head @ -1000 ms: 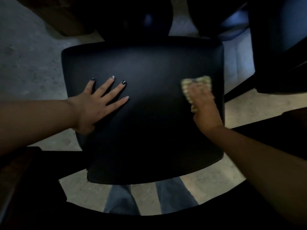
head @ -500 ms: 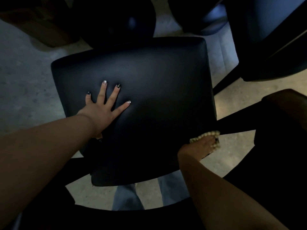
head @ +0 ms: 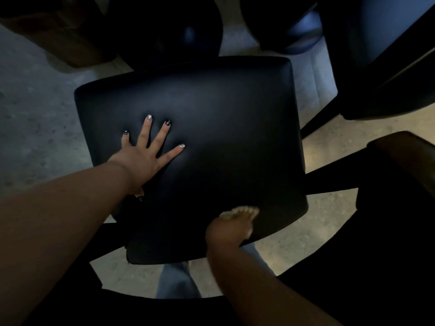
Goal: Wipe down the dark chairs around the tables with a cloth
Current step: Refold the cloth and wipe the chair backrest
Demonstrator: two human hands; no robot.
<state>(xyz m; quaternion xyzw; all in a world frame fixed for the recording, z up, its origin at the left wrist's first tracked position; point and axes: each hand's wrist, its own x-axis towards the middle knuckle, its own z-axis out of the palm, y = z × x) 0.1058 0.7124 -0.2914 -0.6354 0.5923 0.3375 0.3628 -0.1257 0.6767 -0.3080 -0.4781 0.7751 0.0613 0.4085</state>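
Seat (head: 211,137) of the dark chair spreads ahead of both hands; left hand (head: 143,158) rests flat, fingers splayed, on its left half, while right hand (head: 231,225) presses the cloth (head: 242,211) at the near edge, unwiped surface lying forward and left of it.

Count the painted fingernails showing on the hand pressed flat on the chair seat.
4, all on the left hand, spread on the chair seat. The thumb's nail is hidden under the seat edge.
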